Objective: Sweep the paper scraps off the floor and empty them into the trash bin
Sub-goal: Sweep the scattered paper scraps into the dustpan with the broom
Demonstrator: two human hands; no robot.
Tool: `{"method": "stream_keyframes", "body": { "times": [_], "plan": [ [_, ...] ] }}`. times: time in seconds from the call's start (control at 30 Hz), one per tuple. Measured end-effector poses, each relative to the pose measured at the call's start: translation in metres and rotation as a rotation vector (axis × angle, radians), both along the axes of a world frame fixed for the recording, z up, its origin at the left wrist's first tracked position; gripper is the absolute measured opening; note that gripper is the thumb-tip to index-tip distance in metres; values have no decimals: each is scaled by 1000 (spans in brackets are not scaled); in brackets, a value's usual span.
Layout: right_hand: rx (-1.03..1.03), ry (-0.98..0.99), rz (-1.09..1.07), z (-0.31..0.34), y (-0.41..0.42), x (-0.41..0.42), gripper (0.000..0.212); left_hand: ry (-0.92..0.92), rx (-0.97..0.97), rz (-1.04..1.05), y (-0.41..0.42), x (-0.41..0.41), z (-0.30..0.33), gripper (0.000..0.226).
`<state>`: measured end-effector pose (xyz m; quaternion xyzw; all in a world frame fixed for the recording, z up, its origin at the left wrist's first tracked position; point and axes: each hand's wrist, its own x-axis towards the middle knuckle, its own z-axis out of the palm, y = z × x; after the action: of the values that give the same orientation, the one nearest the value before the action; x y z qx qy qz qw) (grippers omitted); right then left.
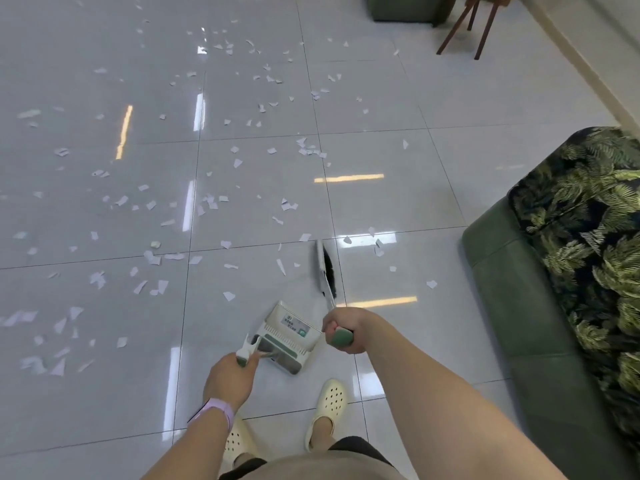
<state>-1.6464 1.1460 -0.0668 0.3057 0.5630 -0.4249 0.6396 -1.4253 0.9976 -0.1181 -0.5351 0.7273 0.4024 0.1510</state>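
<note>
Several white paper scraps (214, 202) lie scattered over the glossy grey tile floor (104, 427), mostly to the left and ahead of me. My right hand (349, 329) grips the green handle end of a broom, whose black-bristled head (327, 268) rests on the floor just ahead. My left hand (230, 377) holds the handle of a white and green dustpan (287, 341), which sits low in front of my feet. No trash bin is in view.
A green sofa (526, 306) with a leaf-print cushion (588, 237) runs along the right. Wooden chair legs (481, 26) and a dark green block (405, 8) stand at the far top right. My feet in cream clogs (329, 410) stand on the tiles.
</note>
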Motion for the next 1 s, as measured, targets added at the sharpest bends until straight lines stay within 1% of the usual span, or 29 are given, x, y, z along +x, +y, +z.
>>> {"method": "stream_keyframes", "body": {
  "times": [0.13,0.2,0.27,0.33,0.37,0.47,0.57,0.67,0.77,0.83,0.9,1.0],
  "plan": [
    [-106,-114,-206,-4,15,-43,26,-7,2,2,-2,-1,4,38],
    [-163,-149,-260,-4,22,-53,24,-13,-9,16,1,-3,7,35],
    [-189,-138,-245,-3,29,-59,21,3,-22,27,5,-5,9,26],
    [-184,-81,-212,-3,39,-64,19,73,-8,47,8,-9,11,9],
    [-173,-51,-207,-2,46,-67,19,104,0,50,9,-12,12,6],
    [-154,49,-287,11,70,-79,18,120,-1,62,9,-27,16,13],
    [-113,159,-442,29,96,-91,25,145,-40,31,13,-54,23,11],
    [-62,235,-584,36,123,-102,21,180,-46,-6,23,-81,23,12],
    [0,297,-684,32,153,-110,14,178,-62,-99,34,-102,17,17],
    [31,308,-719,23,177,-113,12,184,-80,-158,40,-114,16,22],
    [43,274,-769,11,201,-116,13,199,-103,-182,44,-126,17,27],
    [128,280,-783,-1,227,-121,4,233,-122,-185,48,-144,24,33]
  ]
}}
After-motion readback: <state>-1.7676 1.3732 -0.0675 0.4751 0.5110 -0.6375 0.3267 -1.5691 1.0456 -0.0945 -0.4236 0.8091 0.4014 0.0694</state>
